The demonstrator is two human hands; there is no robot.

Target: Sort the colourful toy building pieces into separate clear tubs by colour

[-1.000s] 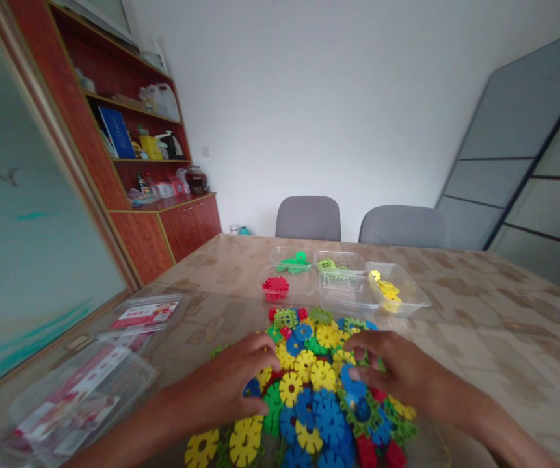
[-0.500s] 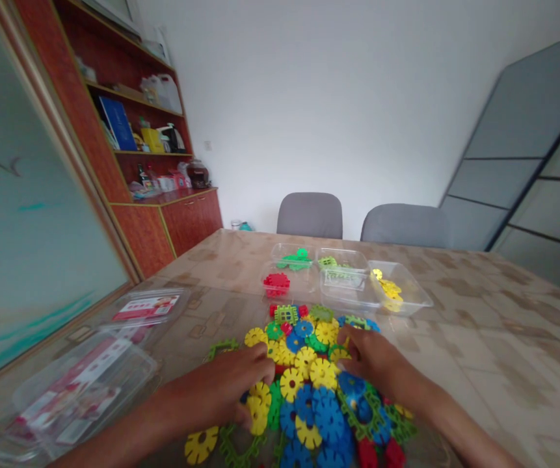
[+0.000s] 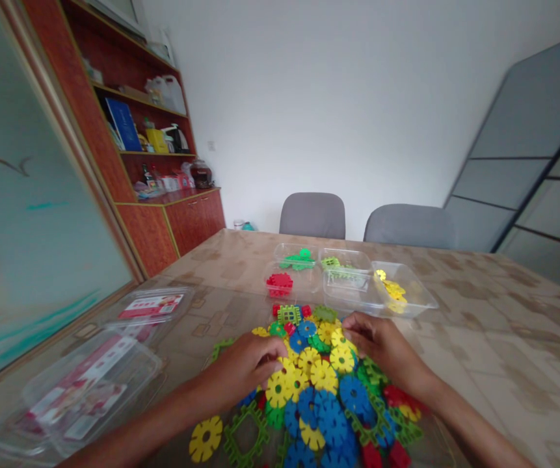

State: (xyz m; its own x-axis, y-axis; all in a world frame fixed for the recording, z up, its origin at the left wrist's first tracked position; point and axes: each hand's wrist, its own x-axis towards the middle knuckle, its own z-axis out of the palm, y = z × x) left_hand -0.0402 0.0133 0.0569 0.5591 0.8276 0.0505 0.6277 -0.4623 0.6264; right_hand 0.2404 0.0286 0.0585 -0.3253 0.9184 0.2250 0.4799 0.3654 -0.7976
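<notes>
A heap of plastic building pieces lies in front of me, with blue notched discs [image 3: 331,416], yellow discs [image 3: 323,376] and green square frames [image 3: 245,434]. My left hand [image 3: 255,361] is closed at the heap's left side, thumb and fingers pinching yellow notched discs [image 3: 278,389]. On the right of the heap, my right hand [image 3: 380,341] grips yellow notched discs [image 3: 342,357] between thumb and fingers. How many discs each hand has is hard to tell, since fingers and neighbouring pieces overlap them.
Clear tubs beyond the heap hold sorted pieces: green pieces [image 3: 299,260], red pieces [image 3: 280,284], light green frames [image 3: 338,268] and yellow discs [image 3: 393,292]. Clear lids with labels [image 3: 89,383] lie at left. Two grey chairs [image 3: 312,216] stand behind the table [image 3: 494,325].
My left hand has risen slightly and moved right, with yellow discs now at its fingertips. My right hand has drawn yellow discs up from the heap. The view has shifted slightly.
</notes>
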